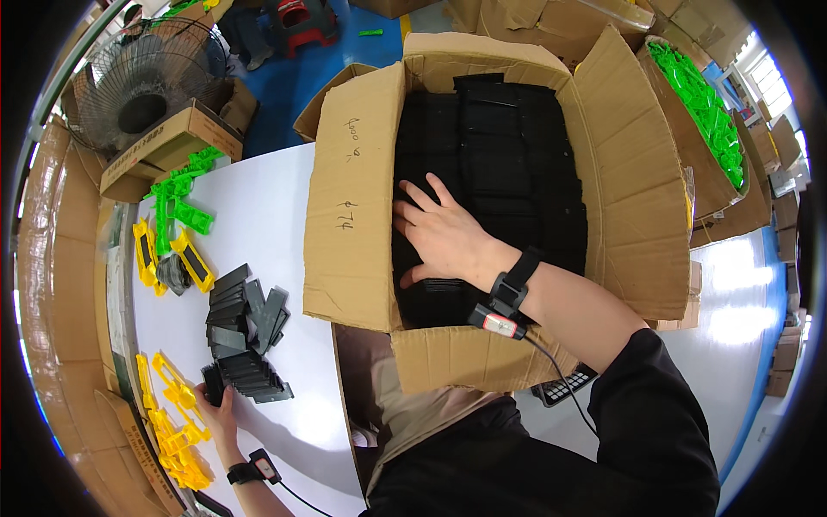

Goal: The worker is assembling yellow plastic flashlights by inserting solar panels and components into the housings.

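My right hand [444, 241] reaches into a large open cardboard box [353, 215]. Its fingers are spread over flat black plastic pieces [500, 146], packed in rows. On the white table [284, 185], my left hand [221, 420] closes thumb and fingers around a small stack of black plates [213, 384]. That stack stands at the left end of a leaning row of dark plates [254, 379]. More loose dark plates [233, 306] lie just beyond it, some overlapping at angles. Both wrists wear black straps with small cabled devices.
Yellow plastic parts [177, 448] lie along the table's left edge, with yellow-and-black pieces [194, 260] and green toy-gun-shaped parts [185, 207] farther back. A fan [142, 112] stands at the far left. Green parts fill another carton [698, 112] at the right.
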Demonstrator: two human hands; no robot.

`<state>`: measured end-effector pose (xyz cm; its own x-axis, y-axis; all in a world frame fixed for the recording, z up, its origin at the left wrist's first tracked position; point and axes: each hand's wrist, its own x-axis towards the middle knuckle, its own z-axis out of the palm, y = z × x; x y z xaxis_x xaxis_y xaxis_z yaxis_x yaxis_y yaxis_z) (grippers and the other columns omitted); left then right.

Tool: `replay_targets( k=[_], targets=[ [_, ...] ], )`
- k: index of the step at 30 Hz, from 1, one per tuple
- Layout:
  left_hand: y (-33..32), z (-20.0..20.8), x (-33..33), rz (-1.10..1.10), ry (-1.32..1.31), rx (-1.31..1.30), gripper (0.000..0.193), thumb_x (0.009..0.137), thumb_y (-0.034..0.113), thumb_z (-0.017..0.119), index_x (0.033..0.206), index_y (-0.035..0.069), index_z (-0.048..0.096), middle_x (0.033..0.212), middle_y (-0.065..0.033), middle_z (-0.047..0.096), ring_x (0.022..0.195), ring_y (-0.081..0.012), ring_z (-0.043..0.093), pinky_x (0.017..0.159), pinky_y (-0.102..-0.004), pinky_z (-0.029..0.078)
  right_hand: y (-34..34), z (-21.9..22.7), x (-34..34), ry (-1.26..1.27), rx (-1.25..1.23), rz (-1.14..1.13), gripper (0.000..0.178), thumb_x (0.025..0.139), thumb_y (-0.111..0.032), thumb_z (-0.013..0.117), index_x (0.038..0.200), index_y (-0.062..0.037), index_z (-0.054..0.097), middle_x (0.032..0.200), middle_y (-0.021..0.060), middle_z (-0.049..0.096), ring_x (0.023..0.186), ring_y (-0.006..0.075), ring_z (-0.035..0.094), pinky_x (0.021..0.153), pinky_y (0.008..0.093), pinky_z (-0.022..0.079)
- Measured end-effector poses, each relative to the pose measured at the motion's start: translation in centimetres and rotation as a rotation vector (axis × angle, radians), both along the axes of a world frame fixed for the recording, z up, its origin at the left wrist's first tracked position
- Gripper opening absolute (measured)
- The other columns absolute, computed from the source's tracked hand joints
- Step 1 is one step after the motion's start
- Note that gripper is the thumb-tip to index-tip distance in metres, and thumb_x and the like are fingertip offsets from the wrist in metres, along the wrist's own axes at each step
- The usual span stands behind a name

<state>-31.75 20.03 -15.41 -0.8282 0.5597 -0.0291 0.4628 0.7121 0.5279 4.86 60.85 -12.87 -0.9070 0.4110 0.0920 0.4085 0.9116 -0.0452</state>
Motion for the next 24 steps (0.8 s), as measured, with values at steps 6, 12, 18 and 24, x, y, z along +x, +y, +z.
replay_targets(
  k=[6,12,18,24],
  targets=[
    [0.1,-1.3,-0.2,0.010,0.024,0.079,0.048,0.081,0.019,0.074,0.115,0.001,0.045,0.101,-0.0118,0.052,0.092,-0.0232,0.051,0.083,-0.0344,0.043,2.1,0.3,0.0,-0.116,-0.139,0.071,0.086,0.065,-0.067,0.069,0.118,0.0004,0.060,0.119,0.0108,0.061,0.138,0.0325,0.029,0.115,0.0552,0.014],
    [-0.8,-1.7,-0.9,0.009,0.013,0.094,0.048,0.082,0.021,0.074,0.115,0.000,0.046,0.105,-0.0126,0.053,0.095,-0.0240,0.051,0.085,-0.0344,0.043,2.3,0.7,-0.6,-0.146,-0.138,0.092,0.085,0.064,-0.065,0.071,0.118,-0.0011,0.060,0.119,0.0103,0.061,0.134,0.0303,0.036,0.114,0.0534,0.018],
    [-0.3,-1.6,-0.6,0.004,0.005,0.102,0.049,0.082,0.021,0.074,0.116,0.000,0.046,0.106,-0.0130,0.053,0.095,-0.0239,0.052,0.086,-0.0343,0.043,2.7,0.1,-1.1,-0.218,-0.083,0.095,0.075,0.070,-0.060,0.071,0.119,-0.0035,0.062,0.119,0.0066,0.062,0.134,0.0267,0.036,0.114,0.0504,0.019],
    [-0.9,-2.3,-0.7,0.010,-0.001,0.144,0.049,0.082,0.020,0.074,0.117,-0.001,0.046,0.107,-0.0133,0.053,0.096,-0.0245,0.052,0.087,-0.0344,0.043,2.4,0.8,-0.1,-0.115,-0.184,0.096,0.065,0.072,-0.044,0.076,0.118,-0.0007,0.060,0.113,0.0096,0.063,0.135,0.0294,0.035,0.114,0.0498,0.021]
  ],
)
